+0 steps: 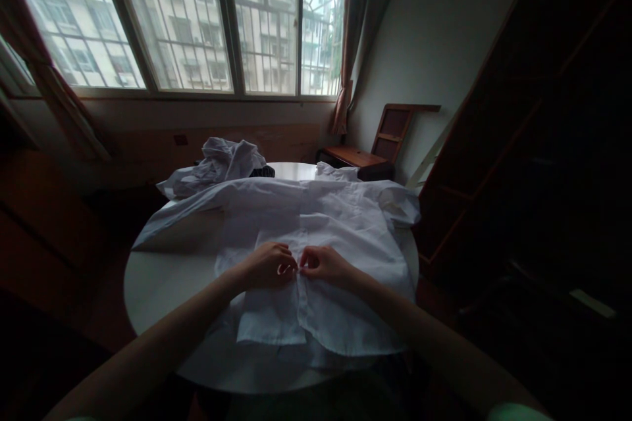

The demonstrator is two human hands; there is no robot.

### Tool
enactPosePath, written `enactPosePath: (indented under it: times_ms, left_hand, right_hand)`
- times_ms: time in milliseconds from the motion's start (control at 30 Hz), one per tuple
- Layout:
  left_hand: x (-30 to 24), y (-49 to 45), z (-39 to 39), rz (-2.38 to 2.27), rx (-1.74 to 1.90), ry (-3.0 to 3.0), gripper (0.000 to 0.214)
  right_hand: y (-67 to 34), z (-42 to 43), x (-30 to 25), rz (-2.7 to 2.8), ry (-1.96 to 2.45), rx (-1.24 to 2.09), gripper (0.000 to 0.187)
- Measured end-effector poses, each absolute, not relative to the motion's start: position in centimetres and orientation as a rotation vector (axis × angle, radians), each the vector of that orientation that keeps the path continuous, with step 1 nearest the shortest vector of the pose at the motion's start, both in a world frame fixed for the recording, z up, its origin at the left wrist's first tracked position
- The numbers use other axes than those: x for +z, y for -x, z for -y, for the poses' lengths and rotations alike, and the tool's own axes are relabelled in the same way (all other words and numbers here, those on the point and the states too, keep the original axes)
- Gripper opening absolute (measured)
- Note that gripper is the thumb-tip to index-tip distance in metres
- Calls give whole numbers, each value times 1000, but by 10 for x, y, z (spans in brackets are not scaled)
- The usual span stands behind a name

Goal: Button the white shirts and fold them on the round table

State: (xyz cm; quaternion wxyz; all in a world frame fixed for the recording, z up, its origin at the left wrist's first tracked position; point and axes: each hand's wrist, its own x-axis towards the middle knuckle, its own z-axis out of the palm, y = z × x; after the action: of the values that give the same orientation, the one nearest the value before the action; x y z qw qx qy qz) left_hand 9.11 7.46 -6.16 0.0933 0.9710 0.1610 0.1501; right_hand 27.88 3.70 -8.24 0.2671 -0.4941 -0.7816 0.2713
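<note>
A white shirt [345,243] lies spread over the round table, its front placket running down the middle toward me. Its sleeves reach out to the left and right. My left hand [271,264] pinches the shirt at the placket from the left. Close beside it, my right hand [323,263] pinches the placket edge from the right, the fingertips of both hands nearly touching. Any button between the fingers is too small to make out. Below the hands, the hem of the shirt hangs near the front edge of the table.
The round white table [162,283] shows bare at its left side. A heap of crumpled white clothing [230,161] sits at the back left, and another white cloth [338,172] at the back right. Beyond stand a wooden chair [358,156] and barred windows [266,26].
</note>
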Motion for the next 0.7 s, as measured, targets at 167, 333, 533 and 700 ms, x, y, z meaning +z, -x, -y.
enactPosePath:
  times_ms: [167, 333, 533, 700]
  left_hand:
    - [-60, -92, -72, -485, 454, -2862, 19]
    - [-61, -92, -72, -499, 424, -2825, 19]
    - [-62, -92, -75, -573, 392, -2768, 22]
    - [-60, -92, -75, -642, 350, -2752, 19]
  right_hand:
    - [-278, -37, -83, 2092, 1325, 735, 7]
    - [-277, -35, -81, 2090, 1322, 731, 6]
    - [-277, -35, -82, 2096, 1331, 725, 5]
    - [-276, -34, -81, 2115, 1336, 711, 6]
